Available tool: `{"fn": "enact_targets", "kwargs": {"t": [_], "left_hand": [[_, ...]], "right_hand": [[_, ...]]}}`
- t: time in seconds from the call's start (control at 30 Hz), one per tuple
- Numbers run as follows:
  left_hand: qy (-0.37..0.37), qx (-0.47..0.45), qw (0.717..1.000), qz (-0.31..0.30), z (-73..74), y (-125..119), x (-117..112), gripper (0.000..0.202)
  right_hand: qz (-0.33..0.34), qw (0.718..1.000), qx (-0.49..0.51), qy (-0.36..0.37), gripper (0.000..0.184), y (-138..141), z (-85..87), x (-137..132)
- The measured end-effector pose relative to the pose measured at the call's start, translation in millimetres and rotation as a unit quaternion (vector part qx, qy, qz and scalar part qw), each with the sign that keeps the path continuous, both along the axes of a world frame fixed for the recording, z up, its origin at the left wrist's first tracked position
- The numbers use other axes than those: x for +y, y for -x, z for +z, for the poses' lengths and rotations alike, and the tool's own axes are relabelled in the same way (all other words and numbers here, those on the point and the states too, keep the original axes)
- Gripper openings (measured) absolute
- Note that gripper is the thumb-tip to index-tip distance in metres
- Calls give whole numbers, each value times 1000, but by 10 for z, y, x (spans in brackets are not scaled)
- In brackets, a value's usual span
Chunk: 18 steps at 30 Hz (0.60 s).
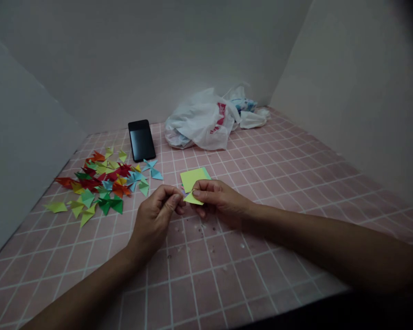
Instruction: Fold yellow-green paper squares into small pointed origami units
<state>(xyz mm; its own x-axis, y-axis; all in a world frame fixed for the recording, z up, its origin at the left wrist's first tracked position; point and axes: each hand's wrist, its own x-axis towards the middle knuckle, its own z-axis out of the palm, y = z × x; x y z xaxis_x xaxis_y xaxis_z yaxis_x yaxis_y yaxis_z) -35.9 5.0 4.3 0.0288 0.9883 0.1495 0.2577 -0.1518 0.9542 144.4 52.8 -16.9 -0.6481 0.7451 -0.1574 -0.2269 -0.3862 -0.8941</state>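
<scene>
A small folded piece of yellow paper (193,199) is pinched between the thumb and fingers of my right hand (215,197). At its left corner, the fingers of my left hand (160,208) are closed together in a pinch; the contact is partly hidden by the fingertips. Just behind my hands lies a stack of square paper sheets (192,178), yellow on top with a green edge showing. To the left spreads a pile of folded paper pieces (105,183) in red, orange, yellow, green and light blue.
A black smartphone (142,141) lies behind the folded pieces. Farther back sits a crumpled white plastic bag (203,121) with red print, beside a blue-and-white packet (244,104). Pale walls enclose the pink checked surface (278,169). Tiny bits (199,231) are scattered before my hands.
</scene>
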Motion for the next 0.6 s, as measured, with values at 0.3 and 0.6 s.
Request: {"fn": "enact_targets", "kwargs": {"t": [0.3,0.6], "left_hand": [[141,-116,983,-22,-63,-19,3,16],[146,-132,980,11,-48,-34,2,16]], "right_hand": [[-32,989,-65,-127,24,-2,35,-34],[-97,929,-156,-320,12,-19,80,16]]}}
